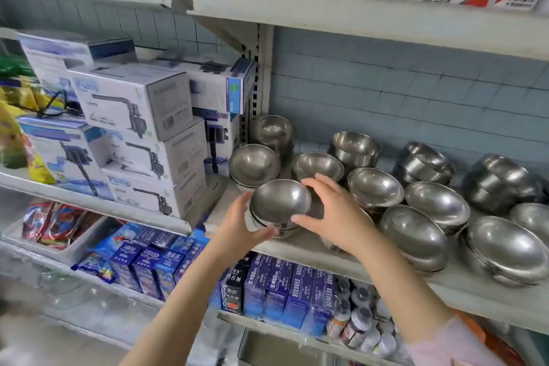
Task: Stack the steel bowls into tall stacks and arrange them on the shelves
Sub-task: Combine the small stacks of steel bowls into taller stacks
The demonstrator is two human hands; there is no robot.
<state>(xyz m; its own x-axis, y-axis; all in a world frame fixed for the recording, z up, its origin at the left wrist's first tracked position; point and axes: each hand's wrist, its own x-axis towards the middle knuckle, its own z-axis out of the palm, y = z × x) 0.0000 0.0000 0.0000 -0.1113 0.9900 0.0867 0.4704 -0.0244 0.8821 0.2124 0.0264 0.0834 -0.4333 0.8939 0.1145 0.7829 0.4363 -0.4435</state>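
Hands [243,224] [337,217] around bowl stack [279,202] on shelf [481,297]

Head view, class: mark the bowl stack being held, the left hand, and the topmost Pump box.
held bowl stack [280,202], head view, shiny surface of the top bowl.
left hand [246,224], head view, middle of the hand beside the stack.
topmost Pump box [118,104], head view, its printed front face.

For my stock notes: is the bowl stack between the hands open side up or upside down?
Open side up: the top bowl shows its hollow inside, and the stack narrows downward.
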